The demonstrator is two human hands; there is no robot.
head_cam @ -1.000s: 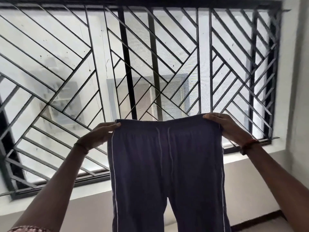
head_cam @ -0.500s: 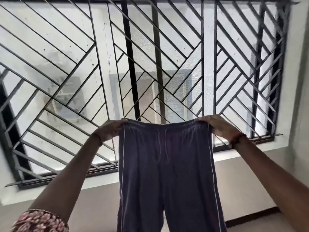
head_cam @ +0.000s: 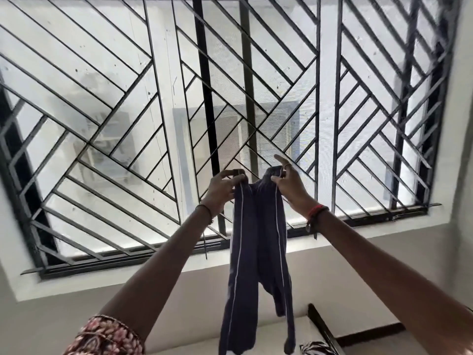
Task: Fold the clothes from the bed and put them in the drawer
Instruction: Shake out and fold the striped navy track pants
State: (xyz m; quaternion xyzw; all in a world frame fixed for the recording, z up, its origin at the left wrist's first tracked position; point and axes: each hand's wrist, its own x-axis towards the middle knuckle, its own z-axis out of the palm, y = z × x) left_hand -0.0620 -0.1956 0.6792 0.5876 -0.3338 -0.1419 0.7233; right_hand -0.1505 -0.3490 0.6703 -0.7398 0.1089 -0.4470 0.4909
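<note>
One pair of dark blue track pants (head_cam: 258,239) is hanging in the air in front of the window grille (head_cam: 128,124), held up at the waistband by two hands that are sitting close together. The left hand (head_cam: 221,189) is pinching its corner of the waistband with curled fingers. The right hand (head_cam: 290,185) is gripping the other corner between thumb and bent fingers, while one finger is sticking up free above the cloth. The waistband is bunching into a narrow fold between them, so its front is hard to read.

Two white side stripes are running down the pants, one on each side. Two legs are dangling; the longer one is running off the bottom edge, so its hem is cut off.

Each wrist is wearing one band: a thin dark one (head_cam: 204,210) on the left, a red thread one (head_cam: 316,211) on the right. One patterned sleeve (head_cam: 107,336) is showing at the lower left, partly cropped.

At the bottom right, one dark wooden edge (head_cam: 322,326) and a scrap of striped cloth (head_cam: 314,348) are peeking in, too cropped to identify. Whatever is lying beyond the glass is looking hazy.
</note>
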